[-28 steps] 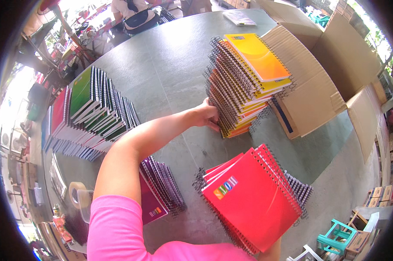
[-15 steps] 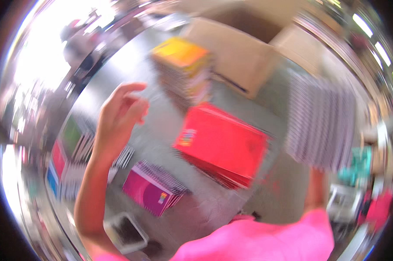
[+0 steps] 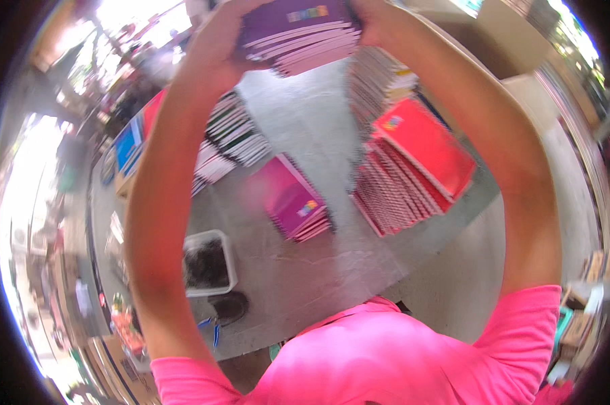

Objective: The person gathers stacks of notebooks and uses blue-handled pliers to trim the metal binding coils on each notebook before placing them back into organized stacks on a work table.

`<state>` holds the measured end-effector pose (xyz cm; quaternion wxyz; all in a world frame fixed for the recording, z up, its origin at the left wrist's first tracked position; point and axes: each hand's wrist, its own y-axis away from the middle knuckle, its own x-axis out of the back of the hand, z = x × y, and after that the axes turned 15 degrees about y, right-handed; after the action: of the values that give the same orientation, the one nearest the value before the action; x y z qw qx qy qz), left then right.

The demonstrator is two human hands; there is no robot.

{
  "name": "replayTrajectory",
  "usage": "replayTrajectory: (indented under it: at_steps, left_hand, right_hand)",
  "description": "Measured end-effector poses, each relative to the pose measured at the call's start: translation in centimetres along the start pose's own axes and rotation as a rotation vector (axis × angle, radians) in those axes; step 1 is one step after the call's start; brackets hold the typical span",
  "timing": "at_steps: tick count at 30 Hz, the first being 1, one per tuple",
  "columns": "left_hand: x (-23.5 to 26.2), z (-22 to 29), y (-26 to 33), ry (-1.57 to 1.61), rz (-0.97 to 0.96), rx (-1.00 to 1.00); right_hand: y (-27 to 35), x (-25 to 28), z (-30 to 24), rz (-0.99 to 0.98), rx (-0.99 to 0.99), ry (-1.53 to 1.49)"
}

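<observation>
At the top of the view, both arms reach up and away from me around a stack of purple spiral notebooks (image 3: 301, 34). My left hand (image 3: 225, 44) grips its left side, and my right hand (image 3: 376, 21) is closed on the right side. The fingers are partly hidden or cut off by the edge. Below, on the grey table (image 3: 298, 270), lies a smaller pile of magenta-purple notebooks (image 3: 295, 196). A fanned stack of red spiral notebooks (image 3: 423, 155) leans between that pile and my right forearm.
Behind the red stack rises a tall spiral-bound pile (image 3: 372, 84). Black-and-white-edged notebooks (image 3: 234, 128) lie by my left forearm. A white tub with dark contents (image 3: 232, 260) sits near the front left. An open cardboard box (image 3: 521, 40) stands at the far right.
The stack my right hand raised at the right is now at the top centre, between both hands. My left hand, empty before, has closed on it. The view has shifted.
</observation>
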<state>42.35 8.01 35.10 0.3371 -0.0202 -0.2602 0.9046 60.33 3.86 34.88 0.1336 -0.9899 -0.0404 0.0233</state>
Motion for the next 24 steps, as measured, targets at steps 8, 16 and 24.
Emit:
replayTrajectory:
  at_steps: [8,16,24]
  left_hand:
    - [9.9,2.7,10.2,-0.084,0.076,-0.123]
    - [14.9,3.2,27.7,0.044,-0.025,0.414]
    - [16.6,3.8,38.8,0.063,0.132,0.814]
  right_hand:
    - [-9.6,-4.0,6.2,0.041,0.015,-0.184]
    - [-10.6,3.2,24.5,0.356,-0.167,-0.449]
    - [-5.9,2.8,35.1,0.272,-0.76,-0.229]
